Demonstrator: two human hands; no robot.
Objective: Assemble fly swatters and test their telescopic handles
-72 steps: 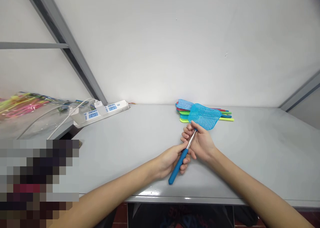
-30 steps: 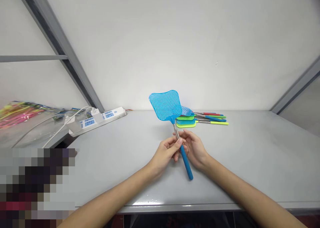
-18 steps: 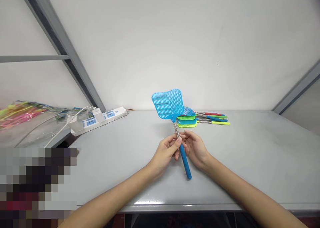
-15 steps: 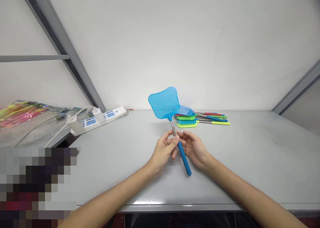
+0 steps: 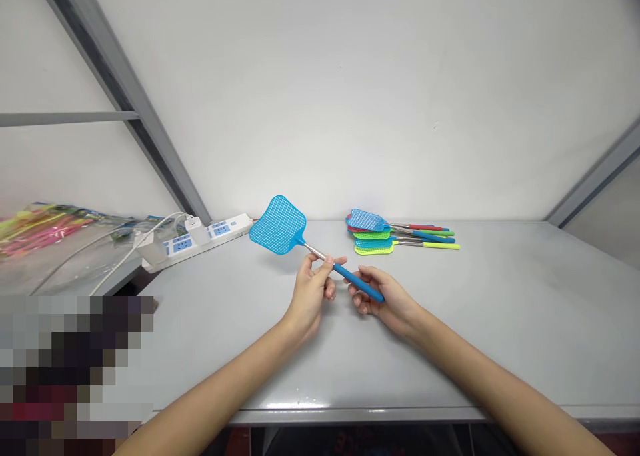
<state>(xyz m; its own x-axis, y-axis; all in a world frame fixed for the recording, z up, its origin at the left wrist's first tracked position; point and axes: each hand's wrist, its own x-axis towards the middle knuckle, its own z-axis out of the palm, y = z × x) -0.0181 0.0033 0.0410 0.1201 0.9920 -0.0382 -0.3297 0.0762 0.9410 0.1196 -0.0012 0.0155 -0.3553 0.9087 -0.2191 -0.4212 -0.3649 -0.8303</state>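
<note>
A blue fly swatter (image 5: 279,226) with a perforated head and a thin metal shaft is held above the table, its head pointing up and left. My left hand (image 5: 311,289) is closed in a pinch, thumb and fingers on the swatter where the shaft meets the blue grip. Loosely curled around the lower end of that grip is my right hand (image 5: 383,296), the handle lying between its thumb and bent fingers. Behind the hands, a pile of fly swatters (image 5: 373,246) in blue, green, yellow and red lies on the table, handles to the right.
The grey table (image 5: 500,323) meets a white wall. At left lie a white power strip (image 5: 210,236) with chargers and cables, and a plastic bag (image 5: 45,236) of colourful items. Metal frame posts (image 5: 145,123) rise at the sides. A pixelated patch covers the lower left.
The swatter has tilted over to the left, its head lower and its handle end raised. My left hand has shifted left, while the handle end has come into my right hand.
</note>
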